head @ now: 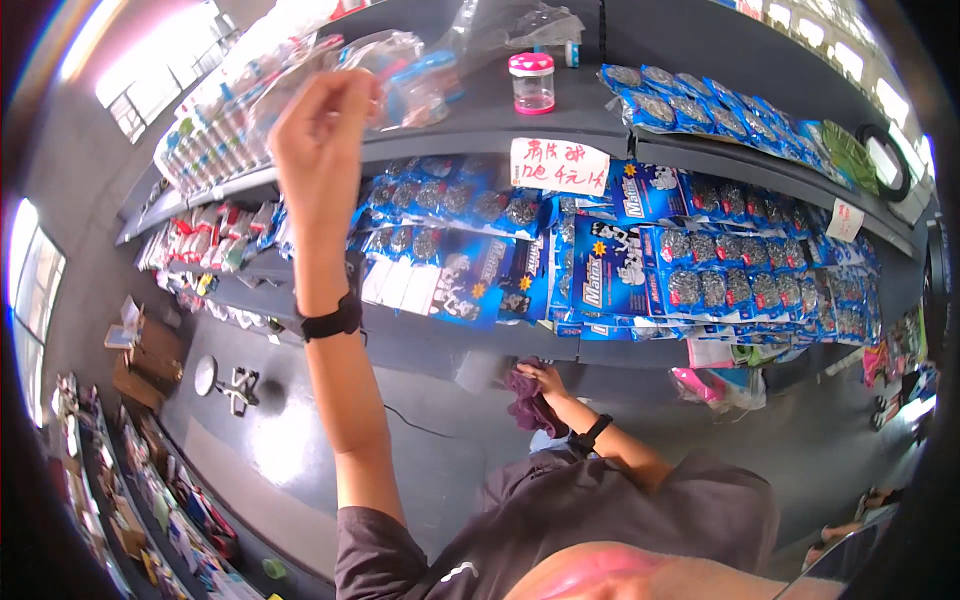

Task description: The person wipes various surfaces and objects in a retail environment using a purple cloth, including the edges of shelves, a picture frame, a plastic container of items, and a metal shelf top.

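Note:
Raised at the upper left, my left hand (326,112) has curled, blurred fingers in front of clear plastic bags (416,90) of small items on the top shelf; whether it grips anything is hidden. Lower down, near the shelf's bottom edge, my right hand (541,375) is closed around a bunched purple cloth (531,405). A clear jar with a pink lid and pink base (533,84) stands upright on the top shelf, right of the bags. Blue packs of metal scouring balls (615,266) fill the shelf below, with a handwritten card (559,166) above them.
More scouring ball packs (675,105) lie at the upper right beside a green item (847,157). Rows of bottles (217,150) stand at the upper left. Behind on the floor are a stool (206,375), cardboard boxes (150,360) and stocked shelves (150,510). Another person's limbs (840,531) show lower right.

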A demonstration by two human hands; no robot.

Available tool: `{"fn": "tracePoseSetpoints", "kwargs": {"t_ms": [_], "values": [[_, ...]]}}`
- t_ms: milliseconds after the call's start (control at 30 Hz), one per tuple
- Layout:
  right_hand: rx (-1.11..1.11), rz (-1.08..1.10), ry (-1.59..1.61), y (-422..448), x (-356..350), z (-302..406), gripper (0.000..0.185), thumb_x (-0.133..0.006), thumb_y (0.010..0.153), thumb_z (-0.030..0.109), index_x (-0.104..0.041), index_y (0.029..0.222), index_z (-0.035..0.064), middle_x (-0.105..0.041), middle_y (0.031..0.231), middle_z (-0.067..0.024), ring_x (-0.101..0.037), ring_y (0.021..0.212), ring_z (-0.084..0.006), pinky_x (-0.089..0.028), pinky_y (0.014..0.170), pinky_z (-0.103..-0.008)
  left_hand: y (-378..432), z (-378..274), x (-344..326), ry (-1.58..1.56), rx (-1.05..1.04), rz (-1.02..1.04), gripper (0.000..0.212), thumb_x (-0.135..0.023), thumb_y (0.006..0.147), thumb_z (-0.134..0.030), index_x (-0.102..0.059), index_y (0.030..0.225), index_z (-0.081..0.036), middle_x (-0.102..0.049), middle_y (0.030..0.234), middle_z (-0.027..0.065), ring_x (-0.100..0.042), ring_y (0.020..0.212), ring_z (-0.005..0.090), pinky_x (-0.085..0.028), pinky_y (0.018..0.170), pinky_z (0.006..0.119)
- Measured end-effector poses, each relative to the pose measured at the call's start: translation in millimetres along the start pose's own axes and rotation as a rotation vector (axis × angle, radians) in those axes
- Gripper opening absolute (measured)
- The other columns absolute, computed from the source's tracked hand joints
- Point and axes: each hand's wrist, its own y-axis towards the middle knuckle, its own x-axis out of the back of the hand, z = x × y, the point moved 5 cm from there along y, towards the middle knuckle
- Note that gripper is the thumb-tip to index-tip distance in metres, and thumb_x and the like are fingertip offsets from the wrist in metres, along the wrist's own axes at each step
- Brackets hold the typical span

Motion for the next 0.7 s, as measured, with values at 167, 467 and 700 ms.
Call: {"fn": "tracePoseSetpoints", "kwargs": {"t_ms": [167, 467, 700], "values": [[-0.449, -0.104, 0.458, 35.6, -52.0, 51.4, 0.024, -0.068, 0.088, 0.01, -0.065, 0.11, -0.0005, -0.068, 0.097, -0.0076, -0.067, 0.093, -0.0211, -0.055, 0.083, -0.031, 18.9, 71.1, -79.2, 0.085, 0.115, 0.208, 0.028, -0.068, 0.091, -0.021, -0.063, 0.109, -0.001, -0.069, 0.088, 0.0065, -0.064, 0.082, 0.0115, -0.05, 0.07, 0.025], [-0.484, -0.053, 0.456, 70.8, -56.2, 45.8, 0.027, -0.07, 0.085, 0.011, -0.062, 0.109, -0.0007, -0.066, 0.099, -0.0063, -0.065, 0.083, -0.0149, -0.052, 0.072, -0.0279, 18.3, 135.7, -174.2, 0.188, 0.091, 0.478, 0.076, -0.081, 0.079, -0.033, -0.041, 0.135, -0.002, -0.062, 0.117, 0.0174, -0.062, 0.108, 0.0273, -0.049, 0.091, 0.039], [-0.487, -0.002, 0.424, 75.1, -58.3, 31.2, 0.023, -0.065, 0.09, 0.013, -0.064, 0.108, -0.0014, -0.069, 0.099, -0.0077, -0.066, 0.09, -0.0175, -0.054, 0.077, -0.0302, 25.8, 146.4, -194.2, 0.108, 0.135, 0.464, 0.057, -0.083, 0.078, -0.027, -0.053, 0.117, 0.0, -0.069, 0.104, 0.0119, -0.066, 0.097, 0.0173, -0.051, 0.084, 0.031]]}}
